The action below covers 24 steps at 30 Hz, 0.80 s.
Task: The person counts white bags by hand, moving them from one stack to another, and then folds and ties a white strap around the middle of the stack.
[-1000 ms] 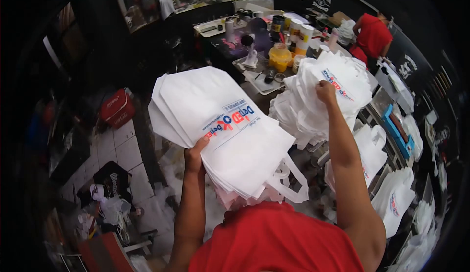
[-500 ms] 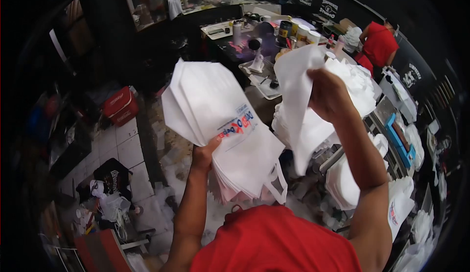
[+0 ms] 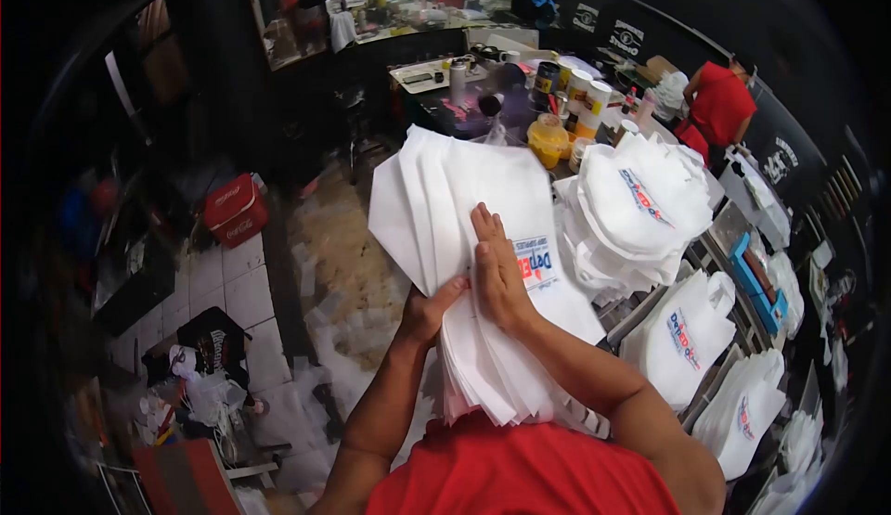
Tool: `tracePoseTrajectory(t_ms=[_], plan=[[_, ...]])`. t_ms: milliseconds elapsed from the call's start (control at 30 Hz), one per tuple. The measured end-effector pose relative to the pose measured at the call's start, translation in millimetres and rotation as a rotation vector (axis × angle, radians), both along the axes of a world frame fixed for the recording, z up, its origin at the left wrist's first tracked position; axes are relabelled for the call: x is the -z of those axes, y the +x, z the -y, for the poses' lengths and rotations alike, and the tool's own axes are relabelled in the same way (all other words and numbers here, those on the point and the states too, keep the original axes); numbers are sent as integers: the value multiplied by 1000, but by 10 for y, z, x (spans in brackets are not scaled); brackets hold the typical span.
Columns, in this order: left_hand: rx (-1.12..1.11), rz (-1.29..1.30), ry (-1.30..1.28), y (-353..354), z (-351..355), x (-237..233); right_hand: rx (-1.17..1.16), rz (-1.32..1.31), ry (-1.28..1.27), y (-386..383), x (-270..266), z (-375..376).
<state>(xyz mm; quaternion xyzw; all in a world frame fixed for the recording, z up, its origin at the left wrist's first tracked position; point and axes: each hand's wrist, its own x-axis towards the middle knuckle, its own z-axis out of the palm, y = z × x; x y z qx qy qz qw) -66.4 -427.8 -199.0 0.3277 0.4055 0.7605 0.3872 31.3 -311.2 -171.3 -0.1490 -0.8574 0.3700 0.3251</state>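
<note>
A fanned stack of white printed bags (image 3: 501, 176) spreads in front of my chest, its blue and red lettering partly covered. My left hand (image 3: 432, 311) grips the left edge of the stack, thumb on top and fingers hidden beneath. Across the top bag lies my right hand (image 3: 499, 278), flat, its fingers stretched toward the far end. To the right, a big pile of white bags (image 3: 640, 199) has a printed bag on top. Nearer me on that side, more printed bags (image 3: 682, 334) rest on a rack.
A dark table (image 3: 436, 97) at the back holds paint tubs, bottles and a yellow jar (image 3: 548, 139). Another person in red (image 3: 722, 102) bends at the back right. A red cooler box (image 3: 235, 209) stands on the left floor. A blue-framed tool (image 3: 758, 283) lies at the right.
My right hand has come left from the pile, and the loose bag it held is no longer seen separately. It now lies on the stack, which my left hand has moved right.
</note>
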Motion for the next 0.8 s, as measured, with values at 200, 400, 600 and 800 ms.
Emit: tracePoseTrajectory(t_ms=[200, 400, 600, 800], plan=[[-5, -438, 46, 10, 82, -303, -168, -277, -210, 84, 1, 131], [-82, -362, -80, -145, 218, -131, -56, -181, -479, 274, 23, -349], [81, -592, 20, -714, 661, -204, -519, 53, -1076, 836, 780, -1491], [-28, -824, 8, -995, 787, -623, -756, -373, -889, 782, 550, -1598]])
